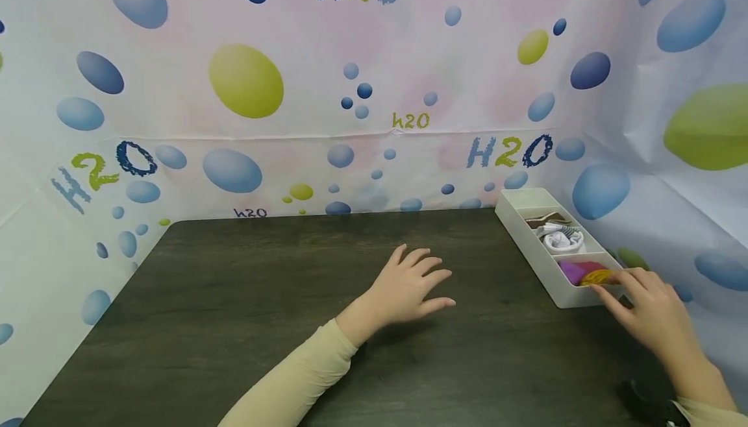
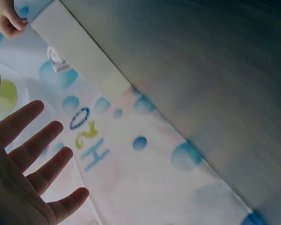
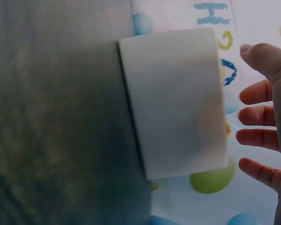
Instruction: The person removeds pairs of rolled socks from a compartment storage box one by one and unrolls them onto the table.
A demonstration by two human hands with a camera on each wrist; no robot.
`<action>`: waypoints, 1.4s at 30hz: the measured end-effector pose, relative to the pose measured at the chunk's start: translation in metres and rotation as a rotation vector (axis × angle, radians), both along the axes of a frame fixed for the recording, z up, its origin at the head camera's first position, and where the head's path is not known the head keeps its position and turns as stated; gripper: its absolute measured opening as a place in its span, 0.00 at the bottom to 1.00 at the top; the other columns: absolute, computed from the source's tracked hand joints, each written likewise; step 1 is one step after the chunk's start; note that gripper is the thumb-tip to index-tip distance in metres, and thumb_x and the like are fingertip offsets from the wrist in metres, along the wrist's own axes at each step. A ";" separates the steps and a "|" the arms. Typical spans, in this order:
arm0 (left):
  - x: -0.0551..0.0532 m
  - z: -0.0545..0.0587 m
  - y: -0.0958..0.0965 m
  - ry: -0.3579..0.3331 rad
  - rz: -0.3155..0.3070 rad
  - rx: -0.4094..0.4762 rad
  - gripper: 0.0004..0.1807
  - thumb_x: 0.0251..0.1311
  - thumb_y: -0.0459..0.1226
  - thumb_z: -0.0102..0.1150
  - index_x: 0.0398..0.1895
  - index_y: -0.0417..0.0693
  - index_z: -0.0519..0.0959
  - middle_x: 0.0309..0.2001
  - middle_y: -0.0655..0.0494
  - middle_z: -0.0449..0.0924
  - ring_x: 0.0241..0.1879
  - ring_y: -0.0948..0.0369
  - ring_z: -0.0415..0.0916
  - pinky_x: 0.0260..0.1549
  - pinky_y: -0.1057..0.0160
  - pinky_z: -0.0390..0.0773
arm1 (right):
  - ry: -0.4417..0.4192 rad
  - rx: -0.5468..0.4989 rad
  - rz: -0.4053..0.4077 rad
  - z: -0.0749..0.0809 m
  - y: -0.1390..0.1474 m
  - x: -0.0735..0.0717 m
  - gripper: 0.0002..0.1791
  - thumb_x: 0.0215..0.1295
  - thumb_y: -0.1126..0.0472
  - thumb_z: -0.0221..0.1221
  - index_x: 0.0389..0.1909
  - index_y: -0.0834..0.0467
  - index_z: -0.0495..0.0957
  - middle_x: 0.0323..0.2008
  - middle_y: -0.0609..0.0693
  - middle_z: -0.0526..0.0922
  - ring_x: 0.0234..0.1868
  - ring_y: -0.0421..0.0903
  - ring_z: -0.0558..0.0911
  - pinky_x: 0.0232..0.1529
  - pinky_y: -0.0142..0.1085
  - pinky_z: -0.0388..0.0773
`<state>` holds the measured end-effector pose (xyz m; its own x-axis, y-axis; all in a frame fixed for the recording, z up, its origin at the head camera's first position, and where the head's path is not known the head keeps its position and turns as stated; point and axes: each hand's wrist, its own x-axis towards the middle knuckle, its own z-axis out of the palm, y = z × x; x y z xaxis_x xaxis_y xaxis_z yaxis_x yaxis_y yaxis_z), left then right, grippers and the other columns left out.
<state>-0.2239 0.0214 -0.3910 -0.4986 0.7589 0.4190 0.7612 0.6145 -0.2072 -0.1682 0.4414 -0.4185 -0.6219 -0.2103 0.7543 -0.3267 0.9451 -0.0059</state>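
Note:
My left hand point(image 1: 403, 284) hovers over the middle of the dark table, fingers spread and holding nothing. In the left wrist view the same hand point(image 2: 28, 164) shows spread, nearly straight fingers. On the right, my right hand point(image 1: 654, 310) is at the near end of a white divided box point(image 1: 526, 239), its fingertips right by a yellow bundle point(image 1: 597, 276). Beside that bundle, in the near compartment, lie purple point(image 1: 571, 271) and red cloth-like pieces. From the right wrist, the right hand's fingers point(image 3: 257, 116) look relaxed and apart, above the box's plain end.
A white rolled bundle point(image 1: 563, 240) sits in the box's middle compartment, with brown and striped folded cloth point(image 1: 546, 219) behind it. A dark object point(image 1: 643, 398) lies by the right forearm. Printed sheeting point(image 1: 374, 174) rises behind and beside the dark table point(image 1: 234, 323).

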 end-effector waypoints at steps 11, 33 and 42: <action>-0.017 -0.006 0.046 -0.004 -0.101 -0.070 0.29 0.65 0.66 0.43 0.61 0.66 0.76 0.60 0.63 0.77 0.64 0.59 0.69 0.64 0.46 0.67 | -0.028 -0.021 0.010 -0.011 0.005 -0.002 0.28 0.58 0.39 0.64 0.32 0.65 0.80 0.31 0.59 0.78 0.33 0.56 0.73 0.34 0.50 0.66; -0.048 0.007 0.168 -0.049 -0.069 -0.061 0.29 0.63 0.69 0.41 0.57 0.71 0.78 0.55 0.68 0.77 0.54 0.64 0.70 0.45 0.63 0.70 | 0.025 -0.044 0.048 -0.013 0.005 -0.008 0.44 0.65 0.26 0.39 0.30 0.65 0.79 0.30 0.58 0.77 0.32 0.56 0.72 0.35 0.44 0.62; -0.045 0.001 0.212 -0.166 0.060 -0.033 0.32 0.58 0.74 0.37 0.57 0.76 0.76 0.54 0.67 0.72 0.53 0.66 0.66 0.42 0.65 0.66 | 0.009 -0.037 0.069 -0.011 0.007 -0.007 0.43 0.67 0.28 0.39 0.32 0.65 0.80 0.31 0.59 0.77 0.32 0.55 0.72 0.35 0.42 0.62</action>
<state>-0.2692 0.2334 -0.3896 -0.6038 0.7376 0.3021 0.7488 0.6549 -0.1024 -0.1747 0.4483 -0.4291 -0.5998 -0.2241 0.7681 -0.3908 0.9197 -0.0368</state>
